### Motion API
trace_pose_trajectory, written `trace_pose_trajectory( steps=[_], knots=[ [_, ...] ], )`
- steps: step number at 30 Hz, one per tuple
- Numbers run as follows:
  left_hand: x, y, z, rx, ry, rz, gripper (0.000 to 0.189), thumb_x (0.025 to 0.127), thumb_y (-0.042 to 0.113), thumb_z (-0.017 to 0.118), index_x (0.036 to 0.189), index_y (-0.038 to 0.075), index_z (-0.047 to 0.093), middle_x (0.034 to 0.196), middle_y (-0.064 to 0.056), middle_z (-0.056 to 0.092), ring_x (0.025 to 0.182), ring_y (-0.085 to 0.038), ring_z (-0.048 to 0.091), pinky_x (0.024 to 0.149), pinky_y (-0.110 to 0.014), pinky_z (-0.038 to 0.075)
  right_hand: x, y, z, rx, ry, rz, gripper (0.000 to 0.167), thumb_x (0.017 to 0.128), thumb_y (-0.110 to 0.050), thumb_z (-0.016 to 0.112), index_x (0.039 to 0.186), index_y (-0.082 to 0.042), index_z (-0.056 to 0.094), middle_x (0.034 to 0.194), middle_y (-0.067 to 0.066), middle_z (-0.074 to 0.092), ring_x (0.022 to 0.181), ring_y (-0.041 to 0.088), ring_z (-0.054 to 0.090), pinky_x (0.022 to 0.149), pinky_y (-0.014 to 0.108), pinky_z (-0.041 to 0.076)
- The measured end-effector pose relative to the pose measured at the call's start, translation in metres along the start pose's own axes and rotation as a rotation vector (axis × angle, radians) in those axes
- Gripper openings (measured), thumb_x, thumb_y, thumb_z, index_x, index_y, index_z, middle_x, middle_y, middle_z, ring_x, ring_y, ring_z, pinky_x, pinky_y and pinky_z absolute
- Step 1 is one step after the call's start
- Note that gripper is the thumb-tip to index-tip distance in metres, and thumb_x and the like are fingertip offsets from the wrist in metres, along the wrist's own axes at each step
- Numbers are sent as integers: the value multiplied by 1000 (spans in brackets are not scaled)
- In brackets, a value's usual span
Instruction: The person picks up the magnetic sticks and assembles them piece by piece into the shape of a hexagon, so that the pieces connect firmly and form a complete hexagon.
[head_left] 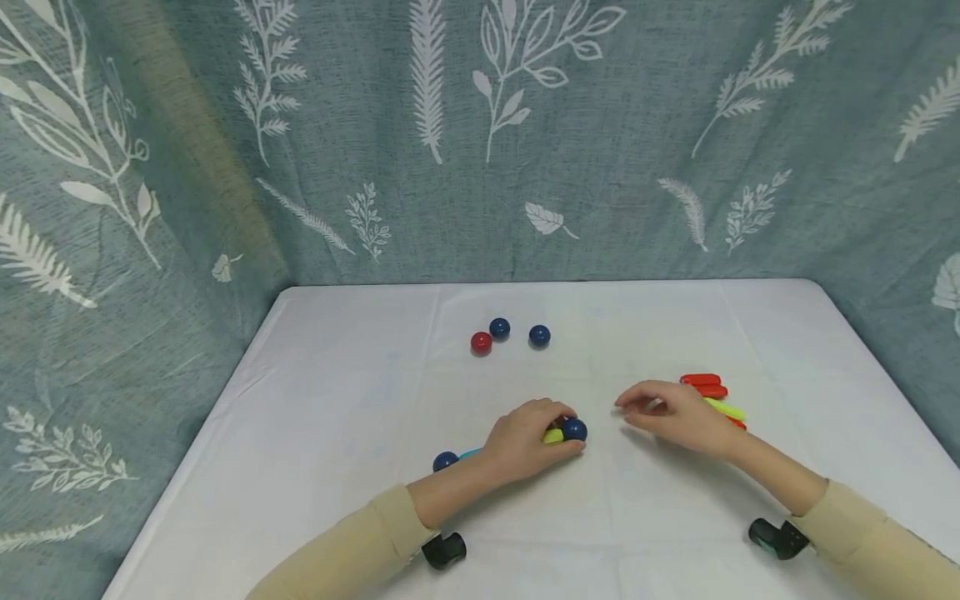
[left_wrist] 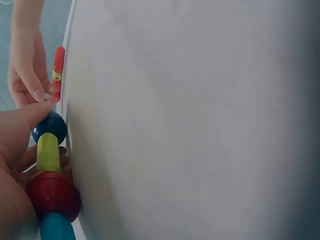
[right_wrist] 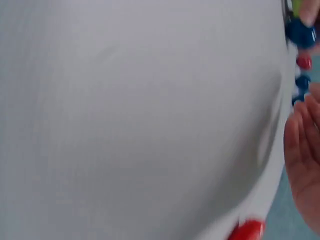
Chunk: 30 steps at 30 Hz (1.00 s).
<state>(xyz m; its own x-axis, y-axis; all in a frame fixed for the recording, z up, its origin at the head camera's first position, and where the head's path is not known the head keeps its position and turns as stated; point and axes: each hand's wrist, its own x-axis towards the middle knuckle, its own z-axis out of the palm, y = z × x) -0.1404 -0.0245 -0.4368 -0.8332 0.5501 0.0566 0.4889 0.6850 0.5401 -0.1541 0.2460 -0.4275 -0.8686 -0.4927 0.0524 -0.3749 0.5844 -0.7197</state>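
My left hand grips a chain of balls and sticks near its right end. Its thumb and fingers lie around a dark blue ball and a yellow-green stick. Beyond that stick, the left wrist view shows a red ball and a light blue stick. Another dark blue ball sits at the chain's left end, while my forearm covers part of the middle. To the right, my right hand holds nothing; its fingers are loosely bent, pointing toward the chain's end.
Beside and behind the right hand lie red sticks and a yellow-green stick. Farther back on the white-covered table are a loose red ball and two dark blue balls. A patterned curtain hangs behind.
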Motion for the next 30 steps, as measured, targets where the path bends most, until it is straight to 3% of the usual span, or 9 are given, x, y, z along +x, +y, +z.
trace_pose_trajectory(
  steps=[3,5,8,11,14,20,30],
  knots=[
    [-3,-7,-1,-36,5,-7,39,89,43,70,118,17,66,103,6,65,87,-6,55,75,-21,46,-4,7,-21,-144,133,25,17,90,-10,70,107,-11,71,103,3,68,92,20,60,79,37,52],
    [-4,-10,-1,-61,6,-14,39,89,42,70,117,17,67,100,6,64,84,-6,53,73,-20,45,-8,13,-35,-211,196,83,17,89,-9,70,106,-8,71,105,11,68,95,29,60,80,46,50],
    [-6,-14,-3,-92,3,-30,39,88,42,71,117,17,67,98,7,63,83,-6,52,72,-19,44,-13,22,-52,-228,211,213,22,91,-12,68,111,-2,69,114,23,63,104,41,55,82,55,48],
    [-9,-15,-5,-105,5,-37,39,87,41,72,117,16,67,97,7,62,83,-7,52,71,-19,44,-16,31,-61,-197,168,344,28,93,-17,65,115,1,66,115,26,60,101,41,53,76,46,51],
    [-10,-15,-5,-104,8,-32,38,87,41,72,116,16,67,96,7,62,82,-6,52,71,-19,44,-15,38,-62,-154,131,413,31,94,-20,64,116,2,64,111,23,62,98,36,54,69,34,50],
    [-9,-16,-6,-113,7,-13,38,88,41,71,117,17,67,96,8,62,82,-6,52,71,-19,44,-9,38,-59,-90,105,426,35,93,-23,66,117,3,64,106,20,64,90,29,58,68,31,50],
    [-9,-17,-6,-121,-4,-20,38,88,41,71,118,17,67,97,7,62,84,-6,52,73,-19,44,10,26,-39,-106,87,286,32,89,-17,70,116,0,65,95,10,66,67,16,59,63,33,49]
  ],
)
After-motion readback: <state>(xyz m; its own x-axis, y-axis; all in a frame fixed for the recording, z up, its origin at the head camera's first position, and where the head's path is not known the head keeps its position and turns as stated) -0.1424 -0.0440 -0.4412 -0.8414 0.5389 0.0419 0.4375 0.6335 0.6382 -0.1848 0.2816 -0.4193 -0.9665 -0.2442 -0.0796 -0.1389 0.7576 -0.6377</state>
